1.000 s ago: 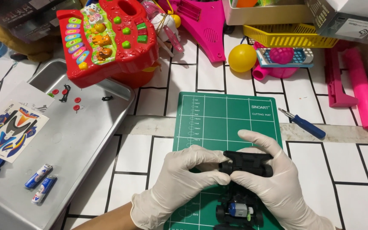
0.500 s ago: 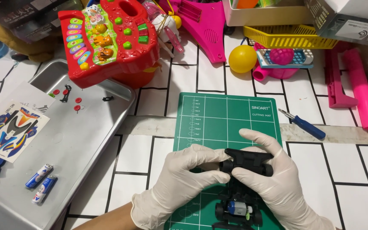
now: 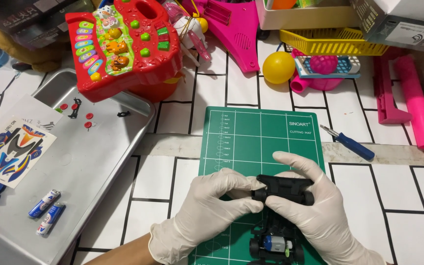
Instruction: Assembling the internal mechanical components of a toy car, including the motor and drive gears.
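Black plastic toy car chassis (image 3: 284, 206): we grip its front with both white-gloved hands, left hand (image 3: 211, 212), right hand (image 3: 315, 211), above green cutting mat (image 3: 256, 137).

Grey cardboard box with white label (image 3: 402, 22) top right; colourful sticker sheet (image 3: 10, 151) left, perhaps on paper.

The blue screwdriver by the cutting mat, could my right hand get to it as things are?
Probably yes. The blue screwdriver lies in the open on the tabletop just right of the green cutting mat, nothing over it. But your right hand is gripping the black toy car with your left hand.
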